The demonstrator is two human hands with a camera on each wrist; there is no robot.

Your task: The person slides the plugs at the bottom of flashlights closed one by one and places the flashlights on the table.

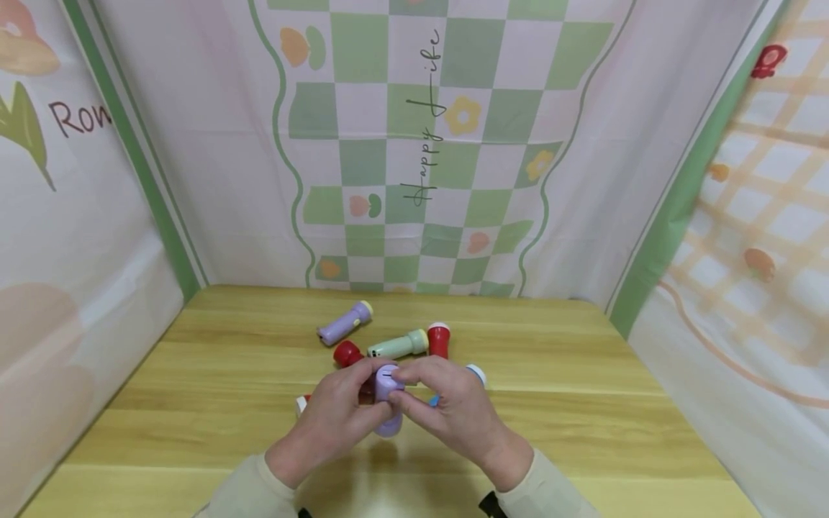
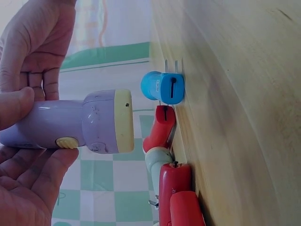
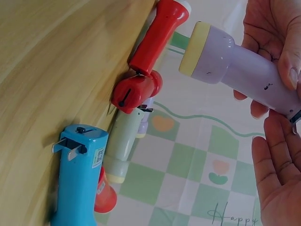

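Between both hands, above the table, is a lavender rechargeable flashlight (image 1: 388, 388) with a pale yellow head pointing down and its slotted tail up. The left wrist view shows the yellow ribbed switch on the barrel of this flashlight (image 2: 56, 123). My left hand (image 1: 333, 410) grips the barrel from the left, with thumb and fingers round it. From the right, my right hand (image 1: 460, 410) pinches the tail end with thumb and index finger. In the right wrist view, a metal plug prong (image 3: 295, 118) sticks out at the tail, beside the right fingertips.
On the wooden table (image 1: 550, 403) lie a second lavender flashlight (image 1: 343, 324), a pale green flashlight (image 1: 396, 347) and several red ones, one red flashlight (image 1: 438, 342) with a white rim. A blue flashlight (image 3: 80, 174) has two prongs folded out. Printed curtains (image 1: 214, 144) enclose the table.
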